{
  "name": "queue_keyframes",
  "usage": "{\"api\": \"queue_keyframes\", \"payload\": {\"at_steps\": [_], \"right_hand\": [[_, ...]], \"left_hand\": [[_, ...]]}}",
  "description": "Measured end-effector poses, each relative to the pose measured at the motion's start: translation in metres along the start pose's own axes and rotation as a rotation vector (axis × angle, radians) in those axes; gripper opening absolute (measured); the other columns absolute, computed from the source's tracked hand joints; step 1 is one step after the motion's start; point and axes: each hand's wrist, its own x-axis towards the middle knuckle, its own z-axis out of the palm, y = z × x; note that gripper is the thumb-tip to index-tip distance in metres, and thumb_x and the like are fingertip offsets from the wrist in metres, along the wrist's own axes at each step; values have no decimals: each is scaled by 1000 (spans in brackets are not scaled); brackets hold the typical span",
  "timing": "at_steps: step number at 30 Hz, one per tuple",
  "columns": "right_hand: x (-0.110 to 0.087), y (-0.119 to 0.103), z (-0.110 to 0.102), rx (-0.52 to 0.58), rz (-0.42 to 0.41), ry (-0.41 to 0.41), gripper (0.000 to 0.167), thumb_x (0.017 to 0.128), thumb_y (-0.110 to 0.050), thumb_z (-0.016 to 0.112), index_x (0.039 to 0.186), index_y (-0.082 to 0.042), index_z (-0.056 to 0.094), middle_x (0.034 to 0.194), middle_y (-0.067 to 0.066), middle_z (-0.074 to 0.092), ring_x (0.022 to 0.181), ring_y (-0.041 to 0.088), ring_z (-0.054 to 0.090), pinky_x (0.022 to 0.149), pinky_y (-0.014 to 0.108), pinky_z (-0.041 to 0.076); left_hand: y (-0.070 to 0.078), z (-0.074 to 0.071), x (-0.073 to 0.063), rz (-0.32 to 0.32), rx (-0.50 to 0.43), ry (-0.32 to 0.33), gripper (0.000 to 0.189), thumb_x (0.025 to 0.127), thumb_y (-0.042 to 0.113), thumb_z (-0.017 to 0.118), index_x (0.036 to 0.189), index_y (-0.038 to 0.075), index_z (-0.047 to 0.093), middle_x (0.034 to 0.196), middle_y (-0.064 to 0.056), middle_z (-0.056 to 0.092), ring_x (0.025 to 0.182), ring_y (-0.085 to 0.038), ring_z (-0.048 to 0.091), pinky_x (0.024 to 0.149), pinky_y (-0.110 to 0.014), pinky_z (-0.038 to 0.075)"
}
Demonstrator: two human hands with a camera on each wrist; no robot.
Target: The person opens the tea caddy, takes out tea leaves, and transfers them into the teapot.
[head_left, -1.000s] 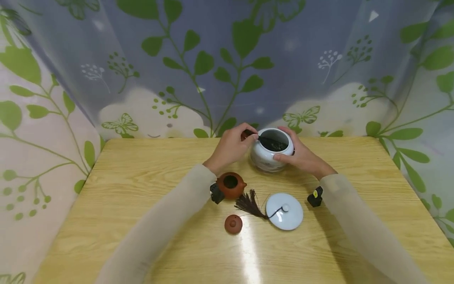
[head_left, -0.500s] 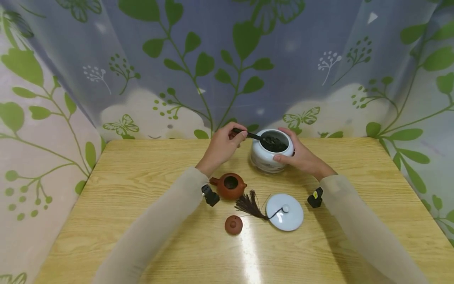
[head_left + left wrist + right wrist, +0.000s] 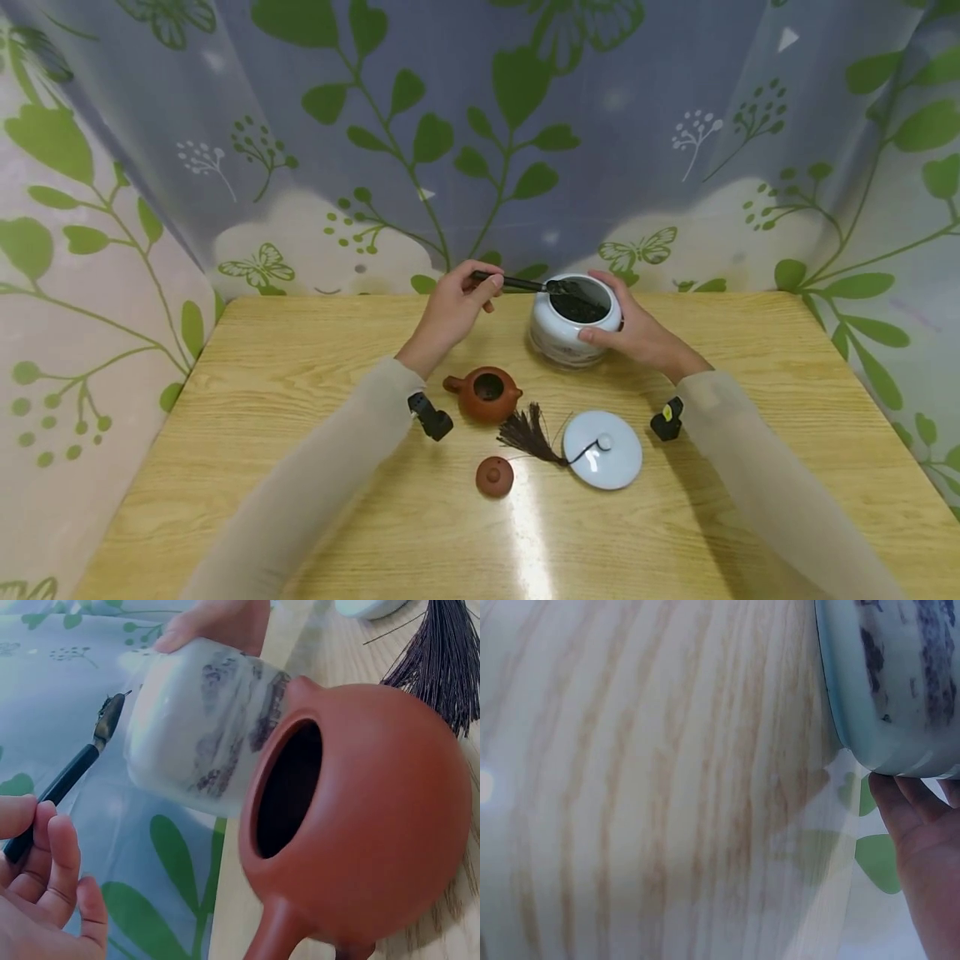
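Note:
My left hand [image 3: 450,312] pinches the black handle of a small tea scoop [image 3: 521,284]. The scoop's head is over the near-left part of a white porcelain jar's mouth, with dark bits on it in the left wrist view [image 3: 109,716]. Dark tea leaves [image 3: 583,312] lie inside the jar [image 3: 553,329]. From the right side my right hand [image 3: 643,330] grips the jar, thumb on the near side and fingers behind. A brown clay teapot [image 3: 497,410], its lid off, stands in front of the jar with its spout to the right.
In front of the teapot lies its small brown lid [image 3: 494,477]. To the right of that is the white jar lid [image 3: 588,467], with a dark tassel [image 3: 525,432] tied to its knob. A patterned curtain [image 3: 480,167] hangs behind the wooden table [image 3: 300,400].
My left hand has drawn back to the left, lifting the scoop's head from inside the jar to its rim. The teapot's handle has come into sight. My right hand stays on the jar.

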Motion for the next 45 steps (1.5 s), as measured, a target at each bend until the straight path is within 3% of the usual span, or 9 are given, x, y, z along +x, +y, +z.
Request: {"api": "queue_keyframes", "payload": {"at_steps": [8, 16, 20, 24, 30, 37, 41, 45], "right_hand": [[-1, 0, 0, -9, -1, -4, 101, 101, -17, 77, 175, -26, 10, 172, 18, 31, 154, 41, 41, 128, 62, 27], [-1, 0, -1, -8, -19, 4, 101, 99, -17, 78, 175, -26, 11, 170, 17, 34, 155, 40, 39, 129, 64, 25], [-1, 0, -1, -14, -18, 2, 101, 99, -20, 79, 175, -27, 12, 170, 16, 34, 156, 38, 37, 129, 64, 23], [-1, 0, -1, -3, -18, -6, 100, 100, -19, 78, 175, -25, 11, 170, 16, 34, 155, 38, 39, 127, 63, 27], [-1, -1, -1, 4, -21, -6, 101, 100, -17, 78, 175, -23, 11, 170, 17, 34, 154, 39, 40, 127, 62, 27], [1, 2, 0, 4, -6, -9, 100, 101, -20, 78, 175, -27, 12, 171, 14, 34, 155, 38, 40, 127, 62, 27], [-1, 1, 0, 3, -3, -11, 100, 101, -20, 78, 175, -27, 11, 171, 15, 34, 155, 39, 39, 128, 63, 26], [-3, -2, -1, -3, 4, -6, 100, 100, -20, 78, 175, -29, 12, 170, 15, 34, 155, 39, 39, 127, 64, 25]], "left_hand": [[3, -17, -7, 9, -37, -10, 31, 114, 34, 62, 135, 13, 68, 127, -22, 70, 93, -24, 67, 90, -43, 53], [12, -41, -28, 2, -33, 8, 28, 113, 31, 63, 135, 14, 69, 117, -12, 70, 90, -20, 67, 94, -39, 55], [12, -54, -38, -1, -21, 14, 29, 113, 31, 63, 136, 14, 69, 116, -9, 70, 93, -26, 67, 92, -35, 55], [9, -67, -48, 4, -2, 13, 32, 114, 30, 62, 137, 9, 67, 114, -8, 69, 94, -30, 67, 88, -31, 55], [-3, -82, -63, -9, 46, -3, 32, 114, 30, 61, 137, 8, 67, 113, -11, 69, 89, -21, 67, 87, -30, 56], [-13, -95, -78, -33, 67, -16, 35, 114, 29, 61, 138, 2, 65, 106, -3, 69, 87, -21, 67, 87, -28, 56], [-19, -99, -84, -45, 73, -32, 35, 114, 27, 61, 137, 2, 65, 109, -10, 69, 84, -17, 67, 87, -31, 59], [-25, -101, -89, -63, 89, -53, 32, 114, 27, 61, 137, 5, 67, 112, -15, 69, 88, -27, 70, 90, -38, 60]]}}
